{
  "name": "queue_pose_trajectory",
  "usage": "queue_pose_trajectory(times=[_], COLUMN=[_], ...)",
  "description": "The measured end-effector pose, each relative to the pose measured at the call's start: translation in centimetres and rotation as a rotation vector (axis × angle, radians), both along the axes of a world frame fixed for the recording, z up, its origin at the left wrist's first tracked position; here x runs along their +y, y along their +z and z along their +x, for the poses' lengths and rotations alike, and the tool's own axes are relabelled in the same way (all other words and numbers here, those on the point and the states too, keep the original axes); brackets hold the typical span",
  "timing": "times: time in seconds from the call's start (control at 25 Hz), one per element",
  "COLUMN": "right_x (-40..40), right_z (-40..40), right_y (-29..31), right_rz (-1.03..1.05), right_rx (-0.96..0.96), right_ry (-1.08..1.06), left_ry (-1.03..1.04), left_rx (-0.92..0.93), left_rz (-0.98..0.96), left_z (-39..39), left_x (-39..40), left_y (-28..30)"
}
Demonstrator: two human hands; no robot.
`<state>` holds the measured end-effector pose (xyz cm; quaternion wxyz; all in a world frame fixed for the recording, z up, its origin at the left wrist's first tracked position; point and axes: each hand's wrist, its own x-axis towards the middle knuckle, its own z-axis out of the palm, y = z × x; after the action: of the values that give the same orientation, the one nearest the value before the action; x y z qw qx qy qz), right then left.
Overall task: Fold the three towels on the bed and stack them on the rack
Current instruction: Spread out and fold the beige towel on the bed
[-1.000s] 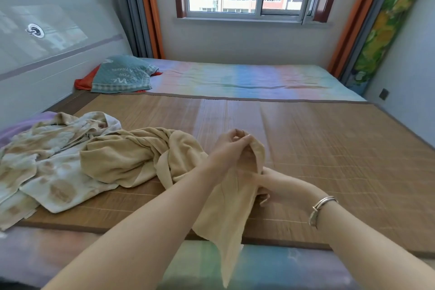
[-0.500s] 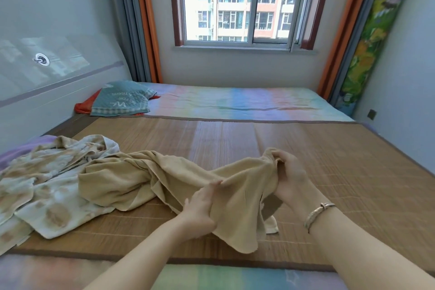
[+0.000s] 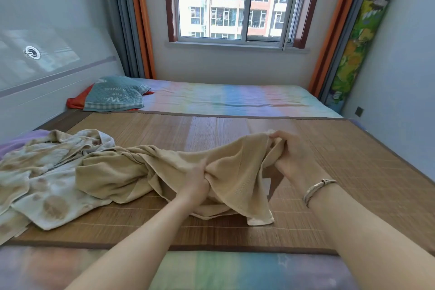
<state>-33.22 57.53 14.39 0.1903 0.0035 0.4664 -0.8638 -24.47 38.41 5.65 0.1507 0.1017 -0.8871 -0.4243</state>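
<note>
Plain beige cotton towel (image 3: 146,169) bunched on brown woven bamboo mat (image 3: 353,172), overlapping pale spotted towel (image 3: 47,186). Left hand (image 3: 196,180) grip clenched on mid-fold; right hand (image 3: 290,156) pinches top corner. Advice: find both corners, shake flat on mat before first fold. Rack not visible.

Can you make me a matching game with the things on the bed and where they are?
Things:
1. tan towel
2. spotted towel
3. green pillow
4. bracelet

Places:
A. on the right wrist
B. crumpled at the mat's left edge
C. far left corner by the headboard
D. gripped in both hands

Pairs: 1-D, 2-B, 3-C, 4-A
</note>
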Motion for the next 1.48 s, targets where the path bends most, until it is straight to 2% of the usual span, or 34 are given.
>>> queue_pose_trajectory(times=[0.04,0.12,0.16,0.2,0.24,0.32,0.36,0.4,0.48,0.56,0.6,0.64,0.72,0.76,0.84,0.92,0.96,1.04,1.12,1.2,1.24,1.28,1.32,1.36,1.4,1.44,1.48], right_x=[0.5,1.4,1.7,1.5,0.9,-1.1,-1.8,-2.1,-1.6,-0.7,-0.3,0.0,0.0,0.0,-0.1,-0.5,-0.6,-1.4,-2.3,-2.8,-3.1,-3.4,-3.8,-4.3,-5.2,-6.2,-7.4], right_z=[-0.4,-0.5,-0.6,-0.2,0.9,3.1,3.6,3.5,2.6,1.6,1.0,0.5,-0.6,-1.5,-3.7,-5.8,-6.6,-7.9,-9.0,-10.3,-11.1,-11.8,-12.3,-13.3,-14.3,-15.5,-17.1], right_y=[-0.6,-2.0,-3.1,-3.8,-4.0,-4.5,-5.2,-5.8,-6.4,-6.9,-7.1,-7.2,-7.4,-7.7,-8.6,-9.5,-9.8,-10.6,-11.7,-13.0,-13.2,-13.3,-13.2,-13.3,-13.3,-13.3,-13.0], right_rz=[0.287,0.995,1.248,1.327,1.252,0.991,1.04,1.154,1.359,1.324,1.241,1.142,1.032,1.077,1.304,1.575,1.67,1.741,1.807,1.969,2.047,2.11,2.125,2.027,1.809,1.515,1.235], right_rx=[0.018,0.061,0.106,0.238,0.323,0.375,0.464,0.564,0.701,0.676,0.63,0.585,0.518,0.506,0.522,0.603,0.654,0.701,0.662,0.576,0.561,0.561,0.53,0.421,0.23,0.024,-0.077], right_ry=[-0.033,-0.048,-0.033,0.047,0.236,0.599,0.627,0.551,0.312,0.276,0.294,0.323,0.463,0.561,0.749,0.826,0.768,0.634,0.726,0.853,0.843,0.798,0.75,0.684,0.597,0.502,0.398], left_ry=[0.015,0.015,-0.004,-0.031,-0.059,-0.16,-0.225,-0.286,-0.366,-0.388,-0.36,-0.299,-0.157,-0.099,-0.07,-0.217,-0.309,-0.423,-0.316,-0.175,-0.143,-0.098,-0.053,0.005,0.069,0.096,0.124], left_rx=[-0.003,-0.048,-0.076,-0.113,-0.137,-0.222,-0.264,-0.295,-0.37,-0.447,-0.463,-0.455,-0.419,-0.384,-0.281,-0.264,-0.348,-0.594,-0.755,-0.814,-0.866,-0.928,-0.986,-1.041,-1.043,-0.934,-0.731], left_rz=[0.008,-0.081,-0.145,-0.182,-0.185,-0.05,0.049,0.116,0.047,-0.244,-0.388,-0.445,-0.316,-0.176,0.037,0.049,-0.027,-0.38,-0.766,-0.957,-1.012,-0.994,-0.857,-0.572,-0.194,0.103,0.258], left_z=[-0.1,-0.7,-1.1,-1.4,-1.8,-2.1,-2.1,-2.1,-1.9,-1.8,-1.7,-1.9,-2.9,-3.5,-4.7,-5.4,-5.6,-6.6,-8.0,-9.3,-9.6,-10.4,-11.0,-11.9,-12.7,-13.9,-15.1], left_x=[-0.5,-1.5,-1.5,-1.0,-0.1,2.5,3.6,4.3,4.0,2.0,0.7,-0.7,-3.8,-4.9,-6.5,-7.7,-8.2,-10.0,-11.6,-12.2,-12.2,-12.5,-12.8,-13.0,-12.8,-12.8,-12.5], left_y=[0.9,2.8,3.8,4.6,5.4,6.6,6.9,6.9,6.1,4.4,3.4,2.1,-0.3,-1.1,-2.2,-2.3,-2.3,-2.9,-3.2,-3.1,-2.9,-3.1,-3.6,-4.0,-4.0,-3.9,-2.8])
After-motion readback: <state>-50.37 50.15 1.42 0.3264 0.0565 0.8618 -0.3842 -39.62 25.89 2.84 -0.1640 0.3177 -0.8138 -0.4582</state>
